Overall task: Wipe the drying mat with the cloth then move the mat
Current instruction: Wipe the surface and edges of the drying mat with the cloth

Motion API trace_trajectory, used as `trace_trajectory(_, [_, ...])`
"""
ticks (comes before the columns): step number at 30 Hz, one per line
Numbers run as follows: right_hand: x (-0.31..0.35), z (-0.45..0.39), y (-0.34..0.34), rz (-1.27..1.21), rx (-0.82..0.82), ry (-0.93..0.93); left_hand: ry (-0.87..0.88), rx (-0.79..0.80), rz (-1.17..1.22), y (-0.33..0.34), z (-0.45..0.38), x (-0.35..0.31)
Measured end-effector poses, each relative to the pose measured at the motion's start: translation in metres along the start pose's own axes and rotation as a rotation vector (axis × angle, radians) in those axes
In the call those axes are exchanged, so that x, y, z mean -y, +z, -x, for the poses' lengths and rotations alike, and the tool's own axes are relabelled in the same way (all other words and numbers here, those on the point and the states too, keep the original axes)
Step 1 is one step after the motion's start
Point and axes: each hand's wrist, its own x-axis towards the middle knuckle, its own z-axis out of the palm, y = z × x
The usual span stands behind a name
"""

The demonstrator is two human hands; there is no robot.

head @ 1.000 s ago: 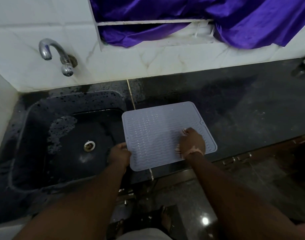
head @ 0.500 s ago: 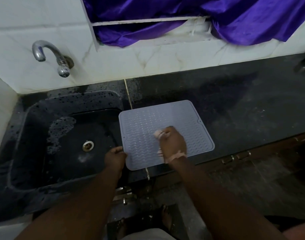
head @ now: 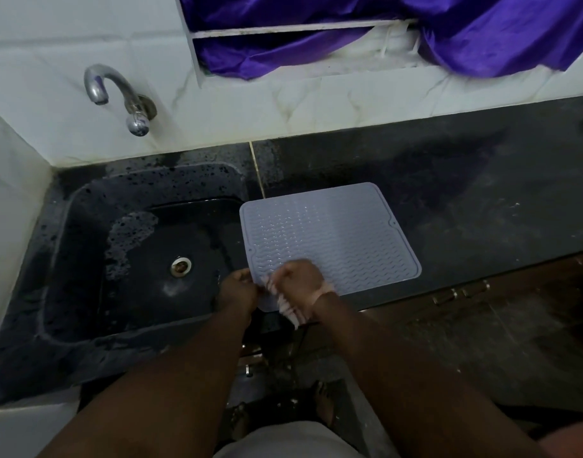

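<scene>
You face a dark stone counter [head: 465, 193] under dim light. At your nine o'clock a black sink [head: 85, 226] is sunk into it, its drain [head: 181, 266] near the middle. At eleven o'clock a chrome tap [head: 118, 94] juts from the white marble-tiled wall [head: 316, 107]. At twelve to one o'clock purple cloth [head: 482, 38] drapes a recessed opening.

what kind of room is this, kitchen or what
Most likely a home kitchen or wash area. A dark stone sink sits under a wall tap, next to a dark counter that holds a grey drying mat, with white tiled walls behind.
</scene>
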Motion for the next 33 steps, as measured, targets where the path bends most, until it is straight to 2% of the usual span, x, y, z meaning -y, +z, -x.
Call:
trace_trajectory(3, [-0.004, -0.016, -0.051, -0.617, -0.16, 0.202, 0.068, -0.106, -0.13, -0.005, 0.001, -0.012])
trace_trajectory(5, [-0.023, -0.022, -0.087, -1.074, -0.129, 0.276, 0.151, -0.19, -0.235, -0.005, 0.007, -0.024])
trace_trajectory(6, [-0.032, -0.021, -0.101, -1.206, -0.104, 0.291, 0.187, -0.2, -0.252, -0.002, 0.011, -0.028])
trace_trajectory(8, [-0.044, -0.015, -0.116, -1.237, -0.087, 0.291, 0.203, -0.099, -0.164, 0.007, 0.019, -0.033])
trace_trajectory(10, [-0.049, -0.01, -0.119, -1.103, -0.098, 0.282, 0.172, 0.041, -0.078, 0.016, 0.025, -0.035])
trace_trajectory(11, [-0.052, -0.007, -0.117, -0.91, -0.146, 0.246, 0.177, 0.104, -0.093, 0.02, 0.028, -0.035])
trace_trajectory(12, [-0.054, -0.005, -0.114, -0.617, -0.224, 0.195, 0.201, 0.156, -0.154, 0.024, 0.03, -0.034])
trace_trajectory(13, [-0.057, -0.002, -0.11, -0.304, -0.292, 0.121, 0.234, 0.204, -0.246, 0.028, 0.031, -0.031])
trace_trajectory(16, [-0.057, 0.006, -0.094, 0.417, -0.314, -0.085, 0.334, 0.286, -0.632, 0.037, 0.038, -0.019])
trace_trajectory(18, [-0.056, 0.003, -0.076, 0.746, -0.308, -0.218, 0.435, 0.264, -0.921, 0.038, 0.043, -0.011])
trace_trajectory(20, [-0.055, 0.002, -0.052, 0.823, -0.242, -0.25, 0.553, 0.247, -1.111, 0.035, 0.047, -0.005])
trace_trajectory(23, [-0.055, 0.002, -0.027, 0.944, -0.228, -0.193, 0.714, 0.263, -1.222, 0.028, 0.048, 0.0])
trace_trajectory(25, [-0.054, 0.001, -0.025, 0.989, -0.241, -0.209, 0.757, 0.264, -1.277, 0.026, 0.049, 0.002])
trace_trajectory(29, [-0.046, 0.002, -0.024, 1.064, -0.189, -0.296, 0.777, 0.219, -1.243, 0.026, 0.048, 0.007])
trace_trajectory(33, [-0.035, 0.002, -0.015, 1.052, -0.17, -0.213, 0.798, 0.184, -1.151, 0.022, 0.046, 0.012])
